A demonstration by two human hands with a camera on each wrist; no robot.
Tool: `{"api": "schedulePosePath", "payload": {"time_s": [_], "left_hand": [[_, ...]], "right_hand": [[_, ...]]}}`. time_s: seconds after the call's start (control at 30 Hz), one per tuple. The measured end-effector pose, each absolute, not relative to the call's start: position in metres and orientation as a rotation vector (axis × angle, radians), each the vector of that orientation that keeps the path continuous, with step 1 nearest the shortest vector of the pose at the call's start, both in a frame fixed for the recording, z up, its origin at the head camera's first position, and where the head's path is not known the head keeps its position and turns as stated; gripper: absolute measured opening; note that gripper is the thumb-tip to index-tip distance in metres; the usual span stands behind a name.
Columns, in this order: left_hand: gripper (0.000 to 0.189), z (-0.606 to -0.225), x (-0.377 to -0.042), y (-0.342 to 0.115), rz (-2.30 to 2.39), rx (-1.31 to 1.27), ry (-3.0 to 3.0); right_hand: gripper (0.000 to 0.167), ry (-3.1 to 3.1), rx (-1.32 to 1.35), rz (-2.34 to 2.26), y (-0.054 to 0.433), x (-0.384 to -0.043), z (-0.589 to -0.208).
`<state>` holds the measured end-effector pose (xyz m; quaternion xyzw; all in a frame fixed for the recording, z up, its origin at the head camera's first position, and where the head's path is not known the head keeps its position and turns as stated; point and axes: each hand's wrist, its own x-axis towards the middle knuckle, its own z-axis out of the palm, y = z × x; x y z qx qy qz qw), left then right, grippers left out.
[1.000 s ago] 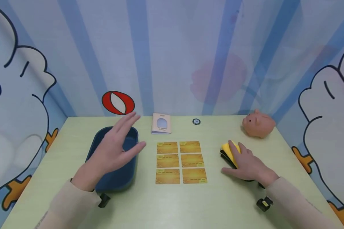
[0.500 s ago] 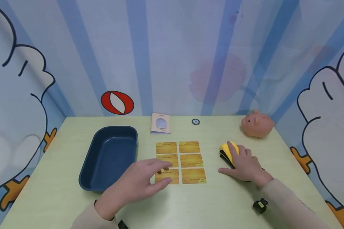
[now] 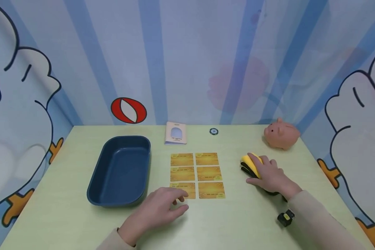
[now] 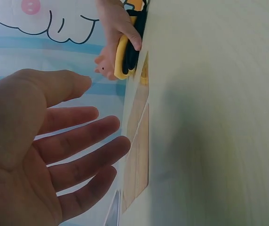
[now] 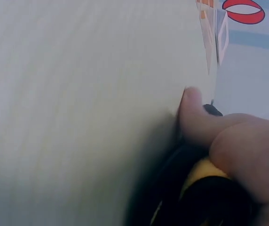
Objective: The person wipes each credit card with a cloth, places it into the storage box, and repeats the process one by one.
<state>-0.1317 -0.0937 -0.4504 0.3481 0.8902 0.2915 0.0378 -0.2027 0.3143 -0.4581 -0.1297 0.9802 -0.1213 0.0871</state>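
Observation:
Several gold cards [image 3: 211, 190] lie in two columns on the table. My left hand [image 3: 156, 210] hovers just in front of the lower-left card [image 3: 191, 187], partly covering it. Its fingers are loosely bent and hold nothing, as the left hand [image 4: 45, 150] also shows in the left wrist view. Right of the cards, my right hand [image 3: 272, 177] grips a yellow-and-black pouch-like thing [image 3: 249, 165], fingers over its top and thumb along the black side. In the right wrist view the pouch-like thing [image 5: 205, 170] is dark and blurred; its exact kind is unclear.
A deep blue tray [image 3: 95, 192] stands on the left. Along the back edge are a small pale booklet [image 3: 176, 133], a round chip [image 3: 214, 131] and a pink piggy bank [image 3: 282, 135]. Printed cloth walls [image 3: 187, 62] enclose the table's back and sides.
My left hand has moved from above the blue tray rightward and toward the table's front, near the cards. My right hand stays at the pouch-like thing, its thumb now closer to it.

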Motion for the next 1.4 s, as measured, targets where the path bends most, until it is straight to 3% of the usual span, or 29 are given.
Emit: {"api": "schedulePosePath", "payload": {"time_s": [0.4, 0.8, 1.4], "left_hand": [[0.019, -0.456, -0.13, -0.092, 0.906, 1.025, 2.791], [0.018, -0.459, -0.129, -0.089, 0.866, 0.817, 2.931], [0.043, -0.469, -0.136, -0.081, 0.587, 0.311, 3.108]], "right_hand": [[0.078, 2.884, -0.567, -0.292, 0.319, -0.21, -0.448], [0.089, 2.755, -0.597, -0.249, 0.322, -0.213, -0.436], [0.084, 2.9, -0.62, -0.17, 0.32, -0.214, -0.444]]}}
